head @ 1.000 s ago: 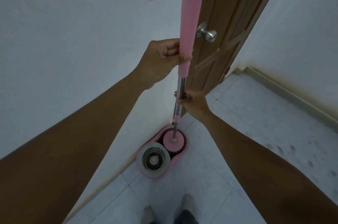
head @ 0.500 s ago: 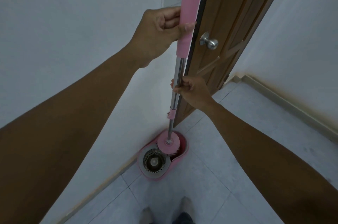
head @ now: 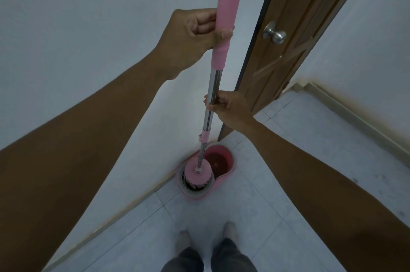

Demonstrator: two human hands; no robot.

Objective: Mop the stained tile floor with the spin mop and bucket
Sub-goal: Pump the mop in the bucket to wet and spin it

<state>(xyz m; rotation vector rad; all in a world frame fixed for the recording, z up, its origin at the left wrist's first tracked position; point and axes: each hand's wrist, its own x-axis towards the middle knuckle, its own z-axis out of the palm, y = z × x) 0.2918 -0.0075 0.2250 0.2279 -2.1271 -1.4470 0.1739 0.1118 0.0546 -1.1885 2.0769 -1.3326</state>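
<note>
Mop point(head: 216, 76): head at bucket point(head: 221, 161) spinner, 7 o'clock side.
Hands: left hand point(head: 195, 32), right hand point(head: 230, 109) both grip mop.
Floor point(head: 244, 216): mopping seemingly not begun.

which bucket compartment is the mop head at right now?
The grey-rimmed spinner basket, the near one: the mop head covers it. The dark water well toward the door is uncovered.

Mop head point(head: 198, 172) in bucket point(head: 232, 164), nr wall point(head: 88, 49).
</note>
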